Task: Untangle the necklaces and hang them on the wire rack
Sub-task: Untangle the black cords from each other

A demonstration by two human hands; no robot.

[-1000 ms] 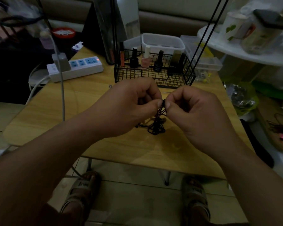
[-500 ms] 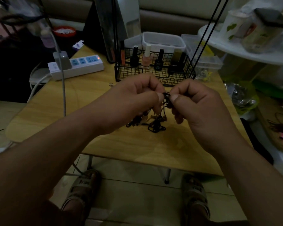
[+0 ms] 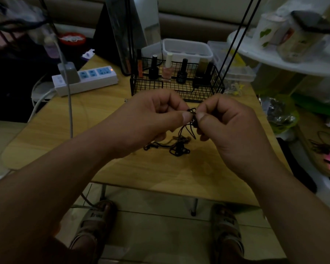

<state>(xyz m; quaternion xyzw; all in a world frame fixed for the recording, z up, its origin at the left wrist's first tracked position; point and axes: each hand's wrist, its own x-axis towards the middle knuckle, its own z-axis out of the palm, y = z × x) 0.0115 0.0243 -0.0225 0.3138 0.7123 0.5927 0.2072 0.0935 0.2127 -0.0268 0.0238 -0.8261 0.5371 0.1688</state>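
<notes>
While left hand [image 3: 151, 119] and right hand [image 3: 229, 126] both pinch knot, necklaces [image 3: 177, 145] look light, limp, snag-prone; grip cord beside knot, tease gently.

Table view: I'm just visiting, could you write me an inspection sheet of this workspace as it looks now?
Surface: wooden table, bare grain showing near the front edge.
Job's things: tangled necklaces, dark cords, upper knot lifted, the rest lying on the table; wire rack behind, nothing seen hanging on its visible part.
Clutter: nail polish bottles in the rack's basket; white box behind it.
Hands: left hand and right hand both pinch the knot.
Cables: power strip with a grey cable crossing the table.
Surroundings: white shelf at right; sandalled feet below.
</notes>
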